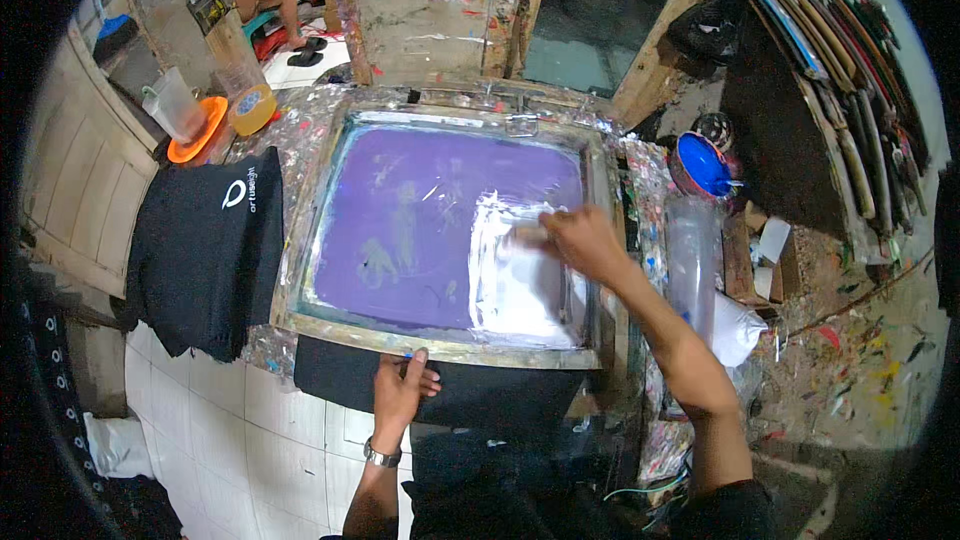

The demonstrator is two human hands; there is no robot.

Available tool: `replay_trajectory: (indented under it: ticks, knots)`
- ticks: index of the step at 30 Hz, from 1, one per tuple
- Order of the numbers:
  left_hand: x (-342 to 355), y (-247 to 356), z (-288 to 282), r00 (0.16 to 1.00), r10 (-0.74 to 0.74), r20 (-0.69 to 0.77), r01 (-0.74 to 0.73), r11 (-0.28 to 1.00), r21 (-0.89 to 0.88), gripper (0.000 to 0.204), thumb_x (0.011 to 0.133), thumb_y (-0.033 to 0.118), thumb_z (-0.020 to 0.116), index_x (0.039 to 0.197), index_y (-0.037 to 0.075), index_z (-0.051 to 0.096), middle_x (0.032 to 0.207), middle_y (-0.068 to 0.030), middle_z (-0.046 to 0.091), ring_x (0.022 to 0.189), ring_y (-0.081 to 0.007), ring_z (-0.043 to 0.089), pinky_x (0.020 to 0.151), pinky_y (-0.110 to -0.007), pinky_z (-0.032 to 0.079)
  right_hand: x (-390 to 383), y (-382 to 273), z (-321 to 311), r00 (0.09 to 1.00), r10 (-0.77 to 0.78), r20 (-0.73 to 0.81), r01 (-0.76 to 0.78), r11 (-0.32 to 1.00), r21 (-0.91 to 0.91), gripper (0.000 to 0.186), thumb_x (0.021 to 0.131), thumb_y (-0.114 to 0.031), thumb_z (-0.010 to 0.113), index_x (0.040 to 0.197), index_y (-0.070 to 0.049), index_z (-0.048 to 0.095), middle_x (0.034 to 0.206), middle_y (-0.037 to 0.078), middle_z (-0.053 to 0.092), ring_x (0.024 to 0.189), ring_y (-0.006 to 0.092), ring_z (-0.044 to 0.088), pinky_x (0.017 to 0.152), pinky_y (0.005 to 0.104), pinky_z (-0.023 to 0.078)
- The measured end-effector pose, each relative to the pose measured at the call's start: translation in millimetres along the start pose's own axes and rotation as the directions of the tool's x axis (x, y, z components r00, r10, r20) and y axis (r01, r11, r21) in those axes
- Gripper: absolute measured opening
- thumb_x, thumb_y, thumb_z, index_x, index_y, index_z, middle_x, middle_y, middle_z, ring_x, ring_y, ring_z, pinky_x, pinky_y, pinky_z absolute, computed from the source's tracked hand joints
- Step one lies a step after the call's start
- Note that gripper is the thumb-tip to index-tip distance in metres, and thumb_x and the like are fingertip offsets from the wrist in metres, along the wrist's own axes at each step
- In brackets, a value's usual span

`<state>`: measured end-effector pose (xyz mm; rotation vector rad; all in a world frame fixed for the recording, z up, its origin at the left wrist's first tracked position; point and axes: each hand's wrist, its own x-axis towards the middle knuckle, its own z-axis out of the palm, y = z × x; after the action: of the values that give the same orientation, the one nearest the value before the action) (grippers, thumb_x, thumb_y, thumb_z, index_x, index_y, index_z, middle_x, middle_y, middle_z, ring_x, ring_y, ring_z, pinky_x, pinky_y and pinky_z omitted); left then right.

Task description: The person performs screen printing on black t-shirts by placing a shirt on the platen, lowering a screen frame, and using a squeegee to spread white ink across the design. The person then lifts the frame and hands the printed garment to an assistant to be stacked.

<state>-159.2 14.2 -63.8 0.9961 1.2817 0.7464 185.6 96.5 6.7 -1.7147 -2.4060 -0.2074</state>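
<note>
A wooden screen-printing frame with purple mesh lies on the paint-spattered table. White ink covers the right part of the mesh in a thick, streaky patch. Over this patch, my right hand is closed on what looks like a squeegee, its brownish edge blurred by motion. My left hand grips the frame's near edge, thumb on top and fingers curled at its front. Black fabric shows beneath the frame's near side.
A black printed garment hangs over the table's left end. Behind it stand a plastic jug and an orange dish. A tub of blue ink sits at the right, near stacked screens. Another person sits at the far left.
</note>
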Motion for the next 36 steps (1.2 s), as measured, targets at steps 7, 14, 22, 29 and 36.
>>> replay_trajectory:
  ticks: [7, 14, 22, 29, 36]
  knots:
    - [1.4, -7.9, 2.4, 1.000, -0.015, 0.002, 0.015, 1.000, 0.015, 0.046, 0.094, 0.031, 0.060, 0.107, -0.011, 0.045, 0.074, -0.0175, 0.066, 0.061, -0.0197, 0.067, 0.051, -0.028, 0.054, -87.9, -95.2, 31.6, 0.960, 0.229, -0.161, -0.264, 0.932, -0.247, 0.024, 0.090, -0.033, 0.059, 0.089, -0.009, 0.053, 0.067, 0.009, 0.059, 0.061, 0.0250, 0.065, 0.052, 0.0436, 0.048]
    - [-1.5, -0.7, -5.4, 0.999, -0.016, 0.039, 0.017, 1.000, -0.011, 0.042, 0.095, 0.029, 0.058, 0.107, -0.009, 0.047, 0.077, -0.0175, 0.066, 0.061, -0.0195, 0.066, 0.051, -0.027, 0.054, 0.3, -29.0, -6.4, 0.992, 0.092, 0.089, -0.095, 0.995, 0.031, 0.039, 0.087, -0.043, 0.062, 0.092, -0.006, 0.052, 0.066, 0.014, 0.061, 0.060, 0.0319, 0.064, 0.055, 0.0409, 0.050]
    - [1.2, -7.0, 0.6, 0.999, -0.047, 0.008, 0.047, 0.999, -0.010, 0.039, 0.094, 0.028, 0.060, 0.103, -0.008, 0.050, 0.078, -0.0183, 0.066, 0.062, -0.0208, 0.067, 0.051, -0.028, 0.054, -93.7, -87.0, 27.5, 0.991, -0.011, -0.131, -0.011, 0.986, -0.169, 0.025, 0.079, -0.013, 0.061, 0.104, -0.010, 0.059, 0.084, 0.010, 0.062, 0.070, 0.0239, 0.063, 0.060, 0.0392, 0.052]
    - [1.6, -1.2, -11.3, 0.999, -0.037, 0.028, 0.037, 0.999, -0.014, 0.041, 0.094, 0.029, 0.060, 0.102, -0.009, 0.049, 0.076, -0.0191, 0.067, 0.061, -0.0212, 0.067, 0.053, -0.029, 0.055, -14.3, -44.1, -6.1, 0.999, 0.034, 0.042, -0.040, 0.990, 0.135, 0.043, 0.088, -0.052, 0.056, 0.093, -0.009, 0.057, 0.057, 0.011, 0.058, 0.052, 0.0303, 0.061, 0.047, 0.0424, 0.046]
    - [-3.5, 8.7, 4.8, 1.000, -0.005, 0.021, 0.005, 1.000, -0.018, 0.046, 0.095, 0.031, 0.059, 0.101, -0.013, 0.049, 0.077, -0.0205, 0.067, 0.062, -0.0218, 0.067, 0.053, -0.029, 0.055, -71.5, -65.2, 39.5, 0.995, 0.054, -0.083, -0.065, 0.989, -0.136, 0.027, 0.092, -0.031, 0.054, 0.099, -0.005, 0.057, 0.091, 0.017, 0.062, 0.080, 0.0293, 0.065, 0.060, 0.0373, 0.052]
